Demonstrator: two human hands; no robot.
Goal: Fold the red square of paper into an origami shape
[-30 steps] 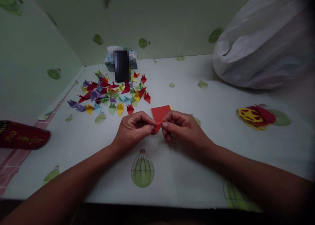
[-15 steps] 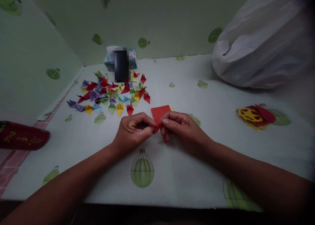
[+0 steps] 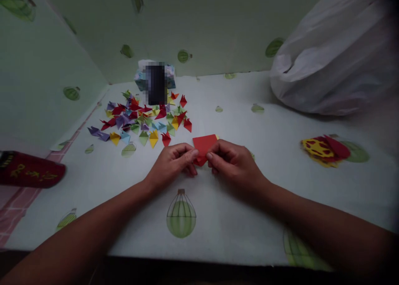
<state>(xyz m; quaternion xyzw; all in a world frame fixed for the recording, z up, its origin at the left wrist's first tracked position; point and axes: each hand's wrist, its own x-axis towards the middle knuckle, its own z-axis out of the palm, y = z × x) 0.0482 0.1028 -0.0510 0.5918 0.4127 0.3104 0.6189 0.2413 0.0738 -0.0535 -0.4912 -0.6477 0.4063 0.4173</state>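
Between my two hands is a small folded piece of red paper (image 3: 200, 160), its lower tip pointing toward me. My left hand (image 3: 174, 159) pinches its left side between thumb and fingers. My right hand (image 3: 232, 161) grips the right side, thumb on top. Just beyond the fingertips lies red square paper (image 3: 204, 141) with a bit of yellow at its right corner; where it meets the folded piece is hard to make out. Farther left, many small folded paper shapes (image 3: 143, 137) in red, yellow, green, blue and purple are spread over the table.
A tissue box (image 3: 171, 77) stands at the back, behind a blurred dark object (image 3: 156, 85). The white plastic bag (image 3: 314, 69) fills the back right. Red and yellow cut-outs (image 3: 324, 150) lie at right, and a red can-like container (image 3: 34, 170) is at the left edge.
My left fingers have shifted along the red paper, with the thumb now lying flatter on top. More of the folded piece shows between my hands. The view has moved slightly.
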